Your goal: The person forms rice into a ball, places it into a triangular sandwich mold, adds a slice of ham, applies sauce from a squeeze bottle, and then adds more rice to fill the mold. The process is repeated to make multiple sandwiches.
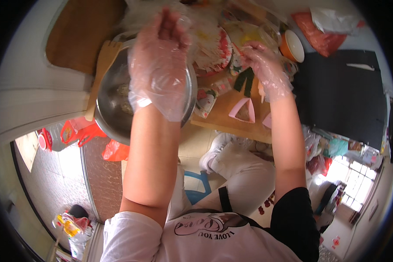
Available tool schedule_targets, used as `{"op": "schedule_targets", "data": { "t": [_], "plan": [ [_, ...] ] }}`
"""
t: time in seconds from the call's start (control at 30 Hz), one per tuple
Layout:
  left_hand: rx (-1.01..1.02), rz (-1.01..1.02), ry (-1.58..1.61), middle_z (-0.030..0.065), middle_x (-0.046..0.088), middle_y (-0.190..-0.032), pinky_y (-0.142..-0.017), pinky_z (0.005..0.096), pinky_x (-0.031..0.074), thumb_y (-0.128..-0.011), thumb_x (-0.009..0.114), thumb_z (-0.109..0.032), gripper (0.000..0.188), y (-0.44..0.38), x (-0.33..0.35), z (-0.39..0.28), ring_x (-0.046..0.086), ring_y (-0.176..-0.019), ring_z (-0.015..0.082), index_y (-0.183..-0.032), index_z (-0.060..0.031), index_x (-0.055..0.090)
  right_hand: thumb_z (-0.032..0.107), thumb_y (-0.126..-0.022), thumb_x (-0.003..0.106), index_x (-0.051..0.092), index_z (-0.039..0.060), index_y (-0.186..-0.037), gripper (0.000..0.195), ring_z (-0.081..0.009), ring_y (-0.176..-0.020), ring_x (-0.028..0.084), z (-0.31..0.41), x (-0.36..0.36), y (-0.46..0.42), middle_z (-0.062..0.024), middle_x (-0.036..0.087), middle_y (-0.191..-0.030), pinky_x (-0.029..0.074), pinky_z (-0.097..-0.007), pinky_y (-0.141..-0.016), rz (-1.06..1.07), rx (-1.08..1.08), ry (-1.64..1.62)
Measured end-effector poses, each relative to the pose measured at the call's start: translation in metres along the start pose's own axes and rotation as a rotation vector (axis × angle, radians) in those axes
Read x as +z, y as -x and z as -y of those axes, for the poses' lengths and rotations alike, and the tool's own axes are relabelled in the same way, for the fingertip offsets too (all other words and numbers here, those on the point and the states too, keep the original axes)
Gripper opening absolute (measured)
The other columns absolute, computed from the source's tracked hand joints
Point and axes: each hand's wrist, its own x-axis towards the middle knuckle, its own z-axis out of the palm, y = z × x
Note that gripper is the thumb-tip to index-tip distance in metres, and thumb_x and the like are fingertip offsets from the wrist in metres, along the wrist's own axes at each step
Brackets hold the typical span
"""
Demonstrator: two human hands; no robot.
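My left hand (160, 55), in a clear plastic glove, is raised over the far side of a steel bowl (113, 98). Its fingers are partly curled and blurred, so whether it holds anything is unclear. My right hand (260, 60), also gloved, pinches a thin orange-red strip (237, 49) beside a red-rimmed plate (227, 49) of pale shredded food. Below that hand lie dark green strips (244, 82) on the wooden table (213, 122). Nearer me, a pink triangular mould (243, 110) has brownish food inside. Some pale bits (124, 98) lie in the bowl.
A wooden fork-ended spatula (100, 82) leans along the bowl's left side. An orange bowl (292, 46) with a white inside stands tilted beyond my right hand. Printed wrappers (205, 102) lie near the table's front edge. A black panel (340, 95) spans the right.
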Motion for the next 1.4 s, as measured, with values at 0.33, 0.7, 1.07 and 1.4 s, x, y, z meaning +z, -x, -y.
{"op": "schedule_targets", "data": {
  "t": [0.33,0.7,1.07,1.4],
  "plan": [
    [-0.054,0.173,-0.001,0.0084,0.061,-0.099,-0.076,0.0335,0.042,-0.097,0.051,-0.013,0.022,0.002,-0.003,0.010,0.054,-0.087,0.0210,-0.113,0.0008,0.057,0.005,-0.086,0.066,0.061,-0.0023,-0.100,0.016,-0.0128,-0.070,0.062,-0.059,-0.040,0.149,-0.0085,0.066,-0.087,0.050,-0.0252,-0.069,-0.363,0.159,0.141],
    [-0.110,0.218,-0.019,0.0085,0.061,-0.101,-0.075,0.0352,0.044,-0.098,0.051,-0.012,0.019,0.000,-0.006,0.013,0.057,-0.087,0.0211,-0.113,-0.0007,0.056,0.005,-0.081,0.067,0.069,0.0046,-0.094,0.013,-0.0305,-0.078,0.066,-0.118,-0.035,0.132,-0.0148,0.069,-0.089,0.052,-0.0383,-0.073,-0.421,-0.240,1.076],
    [-0.086,0.155,-0.083,0.0064,0.060,-0.094,-0.072,0.0310,0.045,-0.099,0.050,-0.014,0.017,0.007,0.005,0.018,0.056,-0.081,0.0178,-0.109,-0.0011,0.055,0.001,-0.082,0.060,0.067,0.0059,-0.103,0.022,-0.0352,-0.092,0.067,-0.114,-0.033,0.122,-0.0173,0.069,-0.097,0.053,-0.0417,-0.082,-0.347,-0.058,1.127],
    [-0.145,0.315,-0.002,0.0110,0.061,-0.105,-0.077,0.0355,0.041,-0.096,0.050,-0.010,0.023,-0.003,-0.013,0.015,0.056,-0.093,0.0223,-0.114,0.0020,0.056,0.005,-0.083,0.061,0.067,0.0087,-0.103,0.021,-0.0364,-0.089,0.066,-0.102,-0.032,0.130,-0.0178,0.067,-0.093,0.053,-0.0442,-0.079,-0.367,-0.119,1.329]
  ]
}}
